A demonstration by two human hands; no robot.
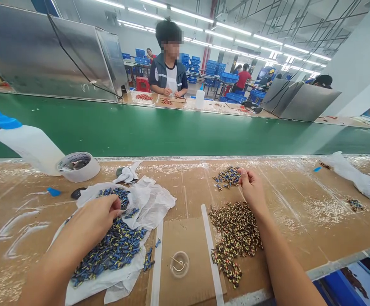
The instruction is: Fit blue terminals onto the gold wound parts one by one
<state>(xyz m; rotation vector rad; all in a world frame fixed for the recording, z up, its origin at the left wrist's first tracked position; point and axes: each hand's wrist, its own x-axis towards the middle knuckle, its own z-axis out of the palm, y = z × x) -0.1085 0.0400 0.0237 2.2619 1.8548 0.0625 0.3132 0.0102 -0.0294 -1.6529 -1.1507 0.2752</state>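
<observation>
My left hand is above a heap of small blue, black and yellow pieces spread on crumpled white cloth. Its thumb and fingers pinch together, and what they hold, if anything, is too small to name. Farther right, my right hand reaches to the edge of a smaller pile of blue and yellow pieces. Those fingertips are also closed, their contents unclear. Just below that hand lies a larger heap of black and yellow pieces. Between my forearms, a small clear cup with a thin stick stands on cardboard.
At the left are a white squeeze bottle with a blue tip and a tape roll. A green conveyor belt crosses behind the cardboard-covered table. A co-worker sits beyond it. White plastic lies at the right.
</observation>
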